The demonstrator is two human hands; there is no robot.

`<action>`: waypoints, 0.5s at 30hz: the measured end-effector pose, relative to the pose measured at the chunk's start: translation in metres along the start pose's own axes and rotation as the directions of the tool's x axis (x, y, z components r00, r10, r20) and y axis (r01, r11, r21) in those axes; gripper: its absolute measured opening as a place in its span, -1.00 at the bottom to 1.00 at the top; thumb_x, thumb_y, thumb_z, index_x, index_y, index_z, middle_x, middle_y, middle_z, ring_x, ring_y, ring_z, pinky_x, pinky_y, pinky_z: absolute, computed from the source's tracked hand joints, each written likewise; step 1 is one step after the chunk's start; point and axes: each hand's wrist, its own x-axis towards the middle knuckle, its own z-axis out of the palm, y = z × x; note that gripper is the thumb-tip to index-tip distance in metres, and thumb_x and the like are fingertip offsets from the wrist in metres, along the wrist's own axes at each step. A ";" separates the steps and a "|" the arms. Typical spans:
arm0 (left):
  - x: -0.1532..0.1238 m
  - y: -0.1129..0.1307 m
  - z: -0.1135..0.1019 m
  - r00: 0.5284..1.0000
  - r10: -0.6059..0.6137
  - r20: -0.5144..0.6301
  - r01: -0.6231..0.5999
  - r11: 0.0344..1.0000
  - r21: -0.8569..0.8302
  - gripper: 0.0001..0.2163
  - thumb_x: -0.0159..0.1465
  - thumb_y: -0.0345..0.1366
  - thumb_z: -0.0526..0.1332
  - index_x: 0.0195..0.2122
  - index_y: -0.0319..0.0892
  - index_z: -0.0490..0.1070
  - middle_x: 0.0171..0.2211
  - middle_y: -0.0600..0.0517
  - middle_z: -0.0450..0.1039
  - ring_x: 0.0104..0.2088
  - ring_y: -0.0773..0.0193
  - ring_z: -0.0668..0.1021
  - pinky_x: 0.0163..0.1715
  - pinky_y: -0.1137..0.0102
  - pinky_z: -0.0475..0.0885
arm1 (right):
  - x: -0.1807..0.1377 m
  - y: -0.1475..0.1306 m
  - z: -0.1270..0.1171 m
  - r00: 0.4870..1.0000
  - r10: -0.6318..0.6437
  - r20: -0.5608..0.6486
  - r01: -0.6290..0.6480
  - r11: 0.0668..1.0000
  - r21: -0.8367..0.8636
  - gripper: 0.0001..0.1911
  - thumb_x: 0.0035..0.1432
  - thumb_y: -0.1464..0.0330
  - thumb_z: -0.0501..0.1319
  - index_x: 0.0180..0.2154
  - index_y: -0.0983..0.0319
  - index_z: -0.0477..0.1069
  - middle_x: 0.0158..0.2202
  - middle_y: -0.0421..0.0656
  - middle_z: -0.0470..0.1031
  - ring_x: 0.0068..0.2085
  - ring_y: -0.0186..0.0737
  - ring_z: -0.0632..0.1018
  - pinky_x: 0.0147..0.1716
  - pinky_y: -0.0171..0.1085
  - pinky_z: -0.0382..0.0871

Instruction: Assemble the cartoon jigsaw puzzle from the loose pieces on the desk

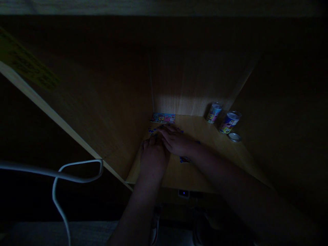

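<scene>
In dim light, my left hand (153,158) rests palm down on the wooden shelf board (172,176), its fingers laid over the near side of some blue-edged jigsaw puzzle pieces (152,130). From the right, my right hand (175,140) reaches across, fingers stretched leftward over the same pieces and close against my left hand. Both hands look open, though what lies under them is hidden. Just beyond the fingers is a colourful cartoon picture card (163,118) by the back panel. Another dark puzzle section (185,159) lies beneath my right wrist.
Two cartoon-printed cans, one further back (214,112) and one nearer (230,122), stand at the right rear. A round lid (234,137) lies beside them. Wooden side walls (107,112) enclose the shelf. A white cable (77,176) loops at left; a small lit device (183,193) sits below.
</scene>
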 end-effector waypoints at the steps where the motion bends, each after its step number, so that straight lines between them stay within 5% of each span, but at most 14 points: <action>1: 0.000 0.001 0.000 1.000 0.002 0.003 -0.002 1.000 0.000 -0.64 0.50 -0.31 0.11 0.22 -0.28 0.52 0.12 -0.28 0.58 0.12 -0.15 0.57 0.19 0.05 0.44 | 0.001 0.000 0.001 1.000 0.002 0.010 -0.002 1.000 -0.001 -0.43 0.57 0.25 0.00 0.50 0.22 0.15 0.50 0.07 0.29 0.55 0.10 0.18 0.52 0.19 0.06; 8: 0.000 0.001 0.003 1.000 -0.002 -0.031 0.002 1.000 -0.004 -0.59 0.50 -0.33 0.10 0.31 -0.30 0.46 0.17 -0.28 0.56 0.14 -0.13 0.56 0.20 0.07 0.42 | 0.001 0.001 -0.001 0.999 0.007 0.053 -0.006 1.000 -0.020 -0.42 0.60 0.21 -0.06 0.50 0.27 0.17 0.49 0.08 0.32 0.53 0.10 0.23 0.53 0.15 0.05; 15: -0.002 0.001 0.007 0.999 -0.009 -0.047 0.011 0.999 0.040 -0.68 0.47 -0.32 0.13 0.15 -0.29 0.55 0.08 -0.28 0.59 0.06 -0.13 0.57 0.14 0.08 0.43 | 0.002 0.002 0.003 0.997 -0.002 0.073 0.002 1.000 0.004 -0.43 0.58 0.26 -0.01 0.51 0.22 0.17 0.53 0.04 0.25 0.58 0.11 0.11 0.55 0.23 -0.05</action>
